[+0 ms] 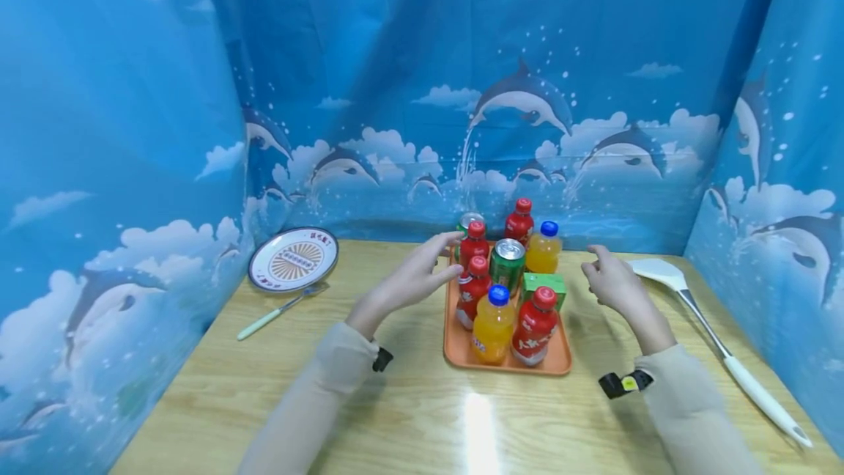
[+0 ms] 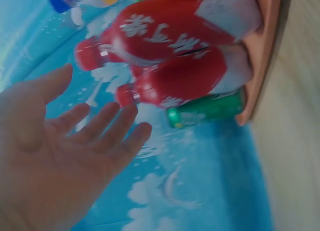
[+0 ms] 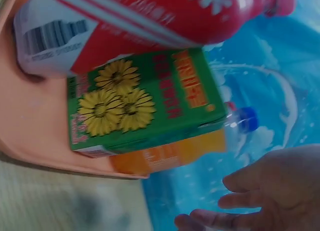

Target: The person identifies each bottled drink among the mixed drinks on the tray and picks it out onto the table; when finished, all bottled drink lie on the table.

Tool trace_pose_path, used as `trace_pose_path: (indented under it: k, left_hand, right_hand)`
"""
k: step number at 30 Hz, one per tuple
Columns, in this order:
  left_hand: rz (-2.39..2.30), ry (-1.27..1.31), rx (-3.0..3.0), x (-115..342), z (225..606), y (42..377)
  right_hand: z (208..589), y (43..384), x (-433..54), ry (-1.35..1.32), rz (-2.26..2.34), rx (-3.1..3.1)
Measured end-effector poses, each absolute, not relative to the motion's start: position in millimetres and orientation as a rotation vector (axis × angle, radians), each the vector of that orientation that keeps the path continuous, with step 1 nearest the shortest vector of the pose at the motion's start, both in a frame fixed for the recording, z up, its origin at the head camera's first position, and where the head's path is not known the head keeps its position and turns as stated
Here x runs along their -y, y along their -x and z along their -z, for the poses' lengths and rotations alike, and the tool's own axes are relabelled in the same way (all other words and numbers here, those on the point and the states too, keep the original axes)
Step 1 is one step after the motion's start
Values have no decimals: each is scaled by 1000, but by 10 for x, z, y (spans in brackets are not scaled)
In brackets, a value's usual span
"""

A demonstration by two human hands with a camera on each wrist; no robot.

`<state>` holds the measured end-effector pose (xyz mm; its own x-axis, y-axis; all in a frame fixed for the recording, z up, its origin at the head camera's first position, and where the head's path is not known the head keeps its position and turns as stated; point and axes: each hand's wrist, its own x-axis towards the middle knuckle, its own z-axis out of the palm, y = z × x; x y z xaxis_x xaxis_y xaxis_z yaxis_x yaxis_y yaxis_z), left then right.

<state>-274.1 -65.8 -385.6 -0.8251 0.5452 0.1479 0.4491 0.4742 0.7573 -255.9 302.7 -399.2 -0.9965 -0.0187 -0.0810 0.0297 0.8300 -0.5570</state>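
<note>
Our left hand point(image 1: 415, 277) and right hand point(image 1: 616, 281) slack-fingered, gripping nothing, palms turned inward, forearms point(image 1: 306, 398) angled forward, orange tray point(image 1: 508, 368) between our hands, long axis running away from us, its bottles point(image 1: 535, 328) upright, caps point(image 1: 498, 295) skyward, dolphin-print curtain point(image 1: 395, 35) beyond both hands.

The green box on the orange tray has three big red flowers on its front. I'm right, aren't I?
Not quite: the three big flowers are yellow, not red, as the right wrist view shows. They are on the front of the green box on the orange tray.
</note>
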Motion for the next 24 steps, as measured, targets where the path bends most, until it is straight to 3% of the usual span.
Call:
trace_pose_path:
  k: [7, 24]
  left_hand:
    - [-1349, -824, -2461, 566, 4072, 2871]
    - [-1323, -897, -2371, 572, 4256, 2880]
  right_hand:
    - [4315, 2697, -3000, -25, 1029, -2806]
    - [4607, 2766, -2929, -18, 1186, -2673]
